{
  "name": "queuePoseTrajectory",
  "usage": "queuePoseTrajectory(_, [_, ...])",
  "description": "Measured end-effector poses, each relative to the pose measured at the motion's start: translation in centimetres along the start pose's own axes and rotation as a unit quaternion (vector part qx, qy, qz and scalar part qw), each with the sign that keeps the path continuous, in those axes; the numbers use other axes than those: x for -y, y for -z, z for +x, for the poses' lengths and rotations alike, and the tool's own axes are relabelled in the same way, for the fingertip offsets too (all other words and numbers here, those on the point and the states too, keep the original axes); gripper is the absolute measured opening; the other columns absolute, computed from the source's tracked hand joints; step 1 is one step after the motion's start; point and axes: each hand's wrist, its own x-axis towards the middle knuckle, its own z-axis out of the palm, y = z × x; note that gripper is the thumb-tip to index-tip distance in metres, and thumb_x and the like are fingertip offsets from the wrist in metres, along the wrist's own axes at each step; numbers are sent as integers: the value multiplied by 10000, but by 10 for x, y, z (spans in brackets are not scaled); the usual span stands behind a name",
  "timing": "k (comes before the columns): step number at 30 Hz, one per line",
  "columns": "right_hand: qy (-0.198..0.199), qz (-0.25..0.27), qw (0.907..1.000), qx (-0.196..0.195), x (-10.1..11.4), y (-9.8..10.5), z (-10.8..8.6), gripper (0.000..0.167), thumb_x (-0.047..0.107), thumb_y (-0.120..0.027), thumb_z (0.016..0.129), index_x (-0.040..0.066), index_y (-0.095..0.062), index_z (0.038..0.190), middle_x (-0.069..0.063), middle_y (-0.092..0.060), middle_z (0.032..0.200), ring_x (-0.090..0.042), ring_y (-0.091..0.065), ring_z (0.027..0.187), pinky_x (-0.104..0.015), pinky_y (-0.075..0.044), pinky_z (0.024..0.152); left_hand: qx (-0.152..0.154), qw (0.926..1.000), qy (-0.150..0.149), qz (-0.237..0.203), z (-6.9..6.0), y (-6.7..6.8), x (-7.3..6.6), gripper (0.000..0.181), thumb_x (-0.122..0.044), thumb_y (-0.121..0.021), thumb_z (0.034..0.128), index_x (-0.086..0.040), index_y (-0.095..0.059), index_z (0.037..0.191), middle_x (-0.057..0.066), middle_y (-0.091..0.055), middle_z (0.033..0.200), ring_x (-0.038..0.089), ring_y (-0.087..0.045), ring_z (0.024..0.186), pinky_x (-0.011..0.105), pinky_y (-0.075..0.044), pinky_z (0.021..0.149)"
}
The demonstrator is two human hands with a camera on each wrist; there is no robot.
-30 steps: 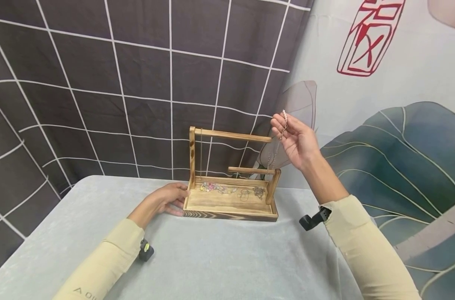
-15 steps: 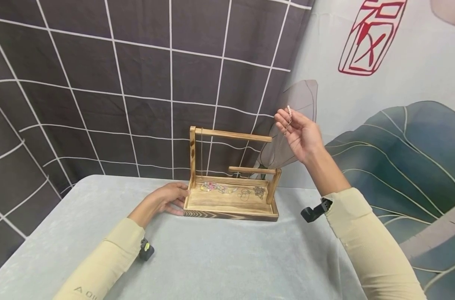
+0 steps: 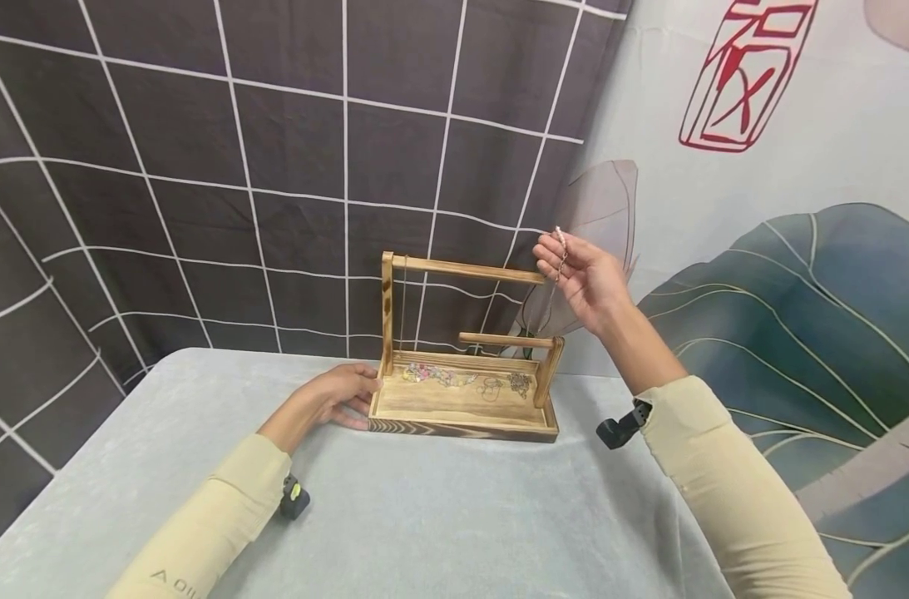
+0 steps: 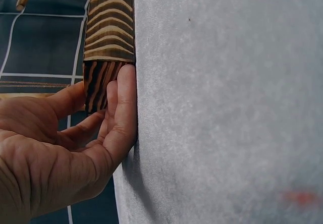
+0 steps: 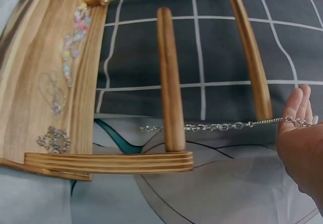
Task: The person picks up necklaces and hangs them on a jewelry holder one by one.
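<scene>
Near the upper bar (image 3: pixel 469 269), the right hand (image 3: pixel 590 283) holds a beaded chain (image 3: pixel 561 249); the left hand (image 3: pixel 340 391) grips the jewelry stand (image 3: pixel 461 430) at left. Hanging seems underway, calling for loop-to-bar alignment.

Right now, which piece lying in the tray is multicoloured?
The beaded strand nearest the tall post. Its beads show pink and yellow; the bunched chain and thin looped piece look silvery.

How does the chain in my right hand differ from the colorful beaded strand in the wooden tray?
The chain hangs from your right hand; the beaded strand lies in the wooden tray. The chain shows metal links, with small pale beads at its top; the beaded strand mixes pink, yellow and other colors. Both look like jewelry.
</scene>
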Motion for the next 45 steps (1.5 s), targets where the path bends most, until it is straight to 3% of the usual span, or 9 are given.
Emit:
queuePoseTrajectory(10, [-156, -639, 9978, 14, -22, 2, -5, 403, 95, -380, 1227, -43, -426, 1603, -74, -844, 1183, -156, -831, 1106, -241, -696, 990, 22, 10000, -15, -32, 0, 0, 1, 557, -160, -531, 1183, 39, -378, 1680, 172, -707, 1123, 199, -740, 864, 434, -754, 827])
queuePoseTrajectory(29, [-214, -1274, 9916, 99, -63, -6, -22, 265, 95, -458, 1217, -63, -556, 1406, -43, -859, 1086, -150, -847, 1041, -256, -713, 957, 35, 10000, -9, -88, 2, -2, 2, 502, -167, -536, 1185, 23, -427, 1637, 141, -685, 1088, 192, -724, 853, 408, -746, 799])
queuePoseTrajectory(38, [-53, -2144, 9767, 102, -83, -13, -20, 415, 166, -559, 1206, -150, -542, 1475, 31, -865, 1020, -98, -847, 945, -234, -715, 914, -20, 10000, 10, -48, 1, -1, 1, 494, -153, -528, 1181, 30, -437, 1631, 144, -695, 1076, 195, -735, 850, 425, -752, 811])
queuePoseTrajectory(45, [-163, -3099, 9506, 11, -94, -23, -19, 395, 186, -576, 1201, -103, -612, 1467, 75, -856, 1036, -53, -833, 984, -270, -712, 981, -25, 10000, 9, -50, 0, 0, 0, 496, -161, -533, 1183, 28, -437, 1632, 143, -695, 1076, 196, -741, 856, 418, -753, 803])
